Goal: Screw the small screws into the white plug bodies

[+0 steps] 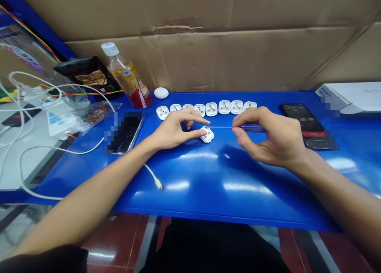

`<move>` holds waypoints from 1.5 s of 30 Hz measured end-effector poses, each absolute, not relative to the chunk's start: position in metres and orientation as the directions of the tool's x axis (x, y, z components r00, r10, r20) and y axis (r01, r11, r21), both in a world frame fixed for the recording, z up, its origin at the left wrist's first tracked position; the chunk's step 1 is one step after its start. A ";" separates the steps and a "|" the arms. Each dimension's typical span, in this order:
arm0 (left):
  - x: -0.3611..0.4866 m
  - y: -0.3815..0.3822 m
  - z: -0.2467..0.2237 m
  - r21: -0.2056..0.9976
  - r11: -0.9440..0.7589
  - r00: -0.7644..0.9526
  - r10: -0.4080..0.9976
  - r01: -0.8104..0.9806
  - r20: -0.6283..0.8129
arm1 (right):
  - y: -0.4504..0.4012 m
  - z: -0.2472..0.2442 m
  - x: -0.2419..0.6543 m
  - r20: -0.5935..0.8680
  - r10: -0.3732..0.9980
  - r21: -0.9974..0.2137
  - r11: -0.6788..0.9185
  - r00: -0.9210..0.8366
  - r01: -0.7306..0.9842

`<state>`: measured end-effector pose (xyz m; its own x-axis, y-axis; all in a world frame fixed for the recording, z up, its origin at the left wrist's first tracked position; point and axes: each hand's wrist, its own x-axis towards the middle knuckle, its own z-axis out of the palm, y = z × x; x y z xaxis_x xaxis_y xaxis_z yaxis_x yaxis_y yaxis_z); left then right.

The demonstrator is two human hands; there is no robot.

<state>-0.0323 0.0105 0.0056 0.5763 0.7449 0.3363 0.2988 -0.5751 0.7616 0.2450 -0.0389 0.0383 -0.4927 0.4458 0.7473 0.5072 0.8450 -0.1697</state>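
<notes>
Low over the blue table, my left hand (178,129) is closed on a small white plug part (209,136), its thumb on the near edge and its index finger stretched above. Metal screws or terminals show on the part's face. My right hand (269,136) pinches a screwdriver (222,127) with a thin shaft and a bluish see-through handle mostly hidden in the palm. The shaft lies level, and its tip reaches the top of the plug part; whether it sits in a screw cannot be made out. Behind, several similar white plug parts (211,109) stand in a row.
At the left stand a drink bottle (131,82), a phone (126,132) and looping white cables (74,151). A white egg-shaped object (161,93) lies near the cardboard wall (184,62). On the right are a phone showing a timer (302,118) and a white box (354,96).
</notes>
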 end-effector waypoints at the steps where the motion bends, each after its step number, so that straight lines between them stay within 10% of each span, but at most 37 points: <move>1: -0.032 0.010 0.005 0.767 -0.576 0.567 0.745 0.283 0.351 | -0.039 0.039 0.245 0.756 0.442 -0.166 0.843 -0.484 0.511; 45: -0.029 0.008 0.004 0.689 -0.690 0.529 0.678 0.221 0.510 | -0.034 0.033 0.251 0.705 0.412 -0.198 0.896 -0.577 0.398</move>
